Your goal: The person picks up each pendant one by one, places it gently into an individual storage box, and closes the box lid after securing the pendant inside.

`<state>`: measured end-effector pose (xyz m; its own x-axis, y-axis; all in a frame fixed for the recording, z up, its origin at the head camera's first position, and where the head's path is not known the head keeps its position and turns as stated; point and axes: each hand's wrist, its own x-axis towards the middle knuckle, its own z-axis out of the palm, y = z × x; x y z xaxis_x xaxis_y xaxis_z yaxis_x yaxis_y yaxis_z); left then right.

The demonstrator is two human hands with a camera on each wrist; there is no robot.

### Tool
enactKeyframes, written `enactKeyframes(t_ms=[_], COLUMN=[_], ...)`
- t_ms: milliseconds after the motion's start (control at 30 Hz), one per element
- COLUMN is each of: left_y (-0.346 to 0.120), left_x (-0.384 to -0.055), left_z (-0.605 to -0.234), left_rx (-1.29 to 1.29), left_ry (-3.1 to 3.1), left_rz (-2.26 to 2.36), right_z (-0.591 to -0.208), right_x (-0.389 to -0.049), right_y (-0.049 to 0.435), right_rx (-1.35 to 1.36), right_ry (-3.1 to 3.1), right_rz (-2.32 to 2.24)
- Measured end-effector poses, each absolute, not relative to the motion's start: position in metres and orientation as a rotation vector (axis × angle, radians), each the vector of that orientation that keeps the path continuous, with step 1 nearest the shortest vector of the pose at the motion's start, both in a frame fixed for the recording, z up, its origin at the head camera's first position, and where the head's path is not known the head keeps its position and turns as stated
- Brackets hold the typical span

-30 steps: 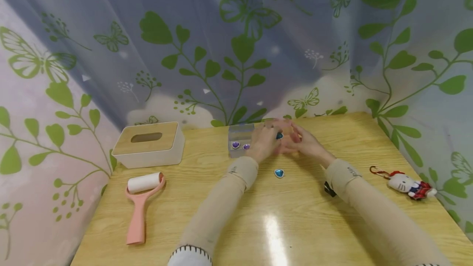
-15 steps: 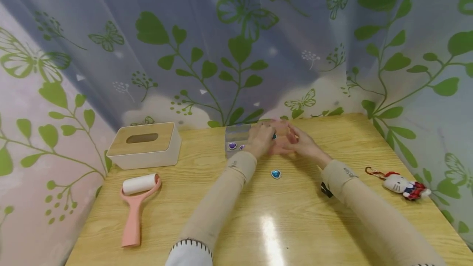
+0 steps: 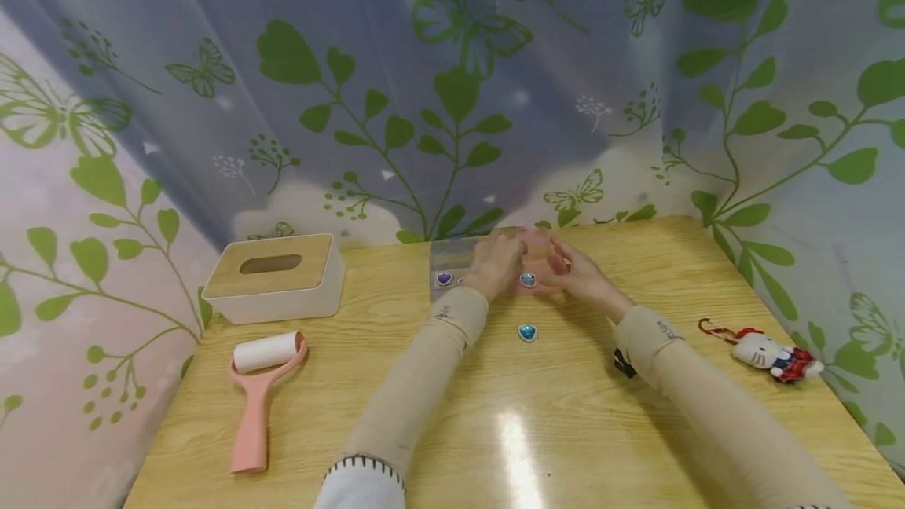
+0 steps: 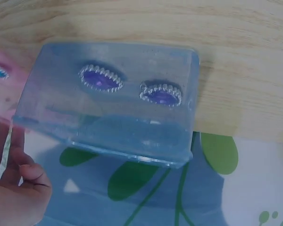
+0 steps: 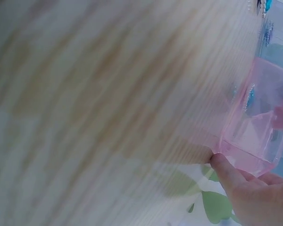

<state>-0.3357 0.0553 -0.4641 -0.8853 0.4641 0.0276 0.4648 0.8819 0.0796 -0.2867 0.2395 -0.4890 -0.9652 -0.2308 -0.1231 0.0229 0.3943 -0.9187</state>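
A clear pink box (image 3: pixel 539 246) stands near the back of the table. My right hand (image 3: pixel 588 277) grips its right end, thumb at the near side and fingers at the far side. My left hand (image 3: pixel 497 264) has its fingers curled at the pink box's left end; its fingertips are partly hidden. Inside the pink box lies a blue heart-shaped gem (image 3: pixel 527 280) with a silvery beaded rim. A similar blue gem (image 3: pixel 527 333) lies on the table in front. Left of it, a clear blue box (image 4: pixel 146 61) holds two purple gems (image 4: pixel 100 80), partly behind my left hand in the head view.
A tissue box (image 3: pixel 274 277) with a wooden lid stands at the back left. Before it lies a pink lint roller (image 3: pixel 260 407). A plush cat keychain (image 3: pixel 771 353) lies on the right. Behind the wooden table (image 3: pixel 424 383) hangs a patterned curtain (image 3: pixel 382 45).
The blue gem by my left fingers has come down toward the near side of the pink box and lies fully visible. Both hands have stayed at the box. The head view has shifted slightly.
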Motion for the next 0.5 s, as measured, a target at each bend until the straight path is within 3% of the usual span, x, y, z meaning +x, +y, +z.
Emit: enactKeyframes(t_ms=[500], left_y=[0.022], left_x=[-0.288], left_z=[-0.433], left_rx=[-0.756], left_ry=[-2.836], left_rz=[-0.750], right_z=[-0.488], right_x=[-0.287], right_y=[0.239], right_rx=[-0.239], right_ry=[2.444], right_rz=[-1.543])
